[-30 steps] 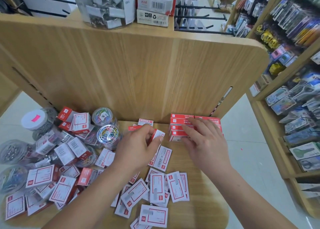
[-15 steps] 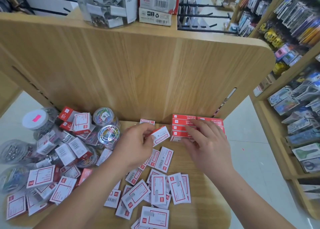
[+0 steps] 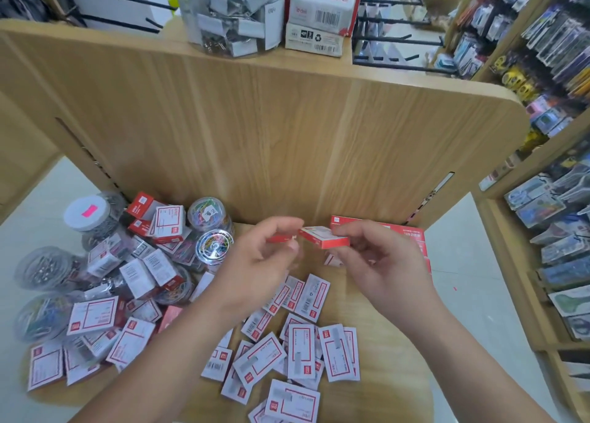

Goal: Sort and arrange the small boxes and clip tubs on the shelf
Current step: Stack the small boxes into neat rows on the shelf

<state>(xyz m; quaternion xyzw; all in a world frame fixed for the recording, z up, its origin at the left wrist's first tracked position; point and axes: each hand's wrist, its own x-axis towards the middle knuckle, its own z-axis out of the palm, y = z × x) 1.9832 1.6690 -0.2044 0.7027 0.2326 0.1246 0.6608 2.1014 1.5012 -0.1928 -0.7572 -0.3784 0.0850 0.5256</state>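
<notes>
Both hands are raised over the back of the wooden shelf. My right hand pinches one end of a small red-and-white box, held level. Just left of it, my left hand pinches another small red box, mostly hidden by the fingers. Behind my right hand, a stack of red boxes stands against the back panel. Several loose white-faced boxes lie scattered below the hands. Round clip tubs and more boxes are piled at the left.
A white-lidded tub stands at the far left edge. On the upper shelf sit a big tub of binder clips and stacked white boxes. Stocked aisle shelves run along the right, with floor between.
Both hands lifted off the stack at the back. The box that my left hand held up is now gripped by my right hand, turned level. The camera view shifted slightly.
</notes>
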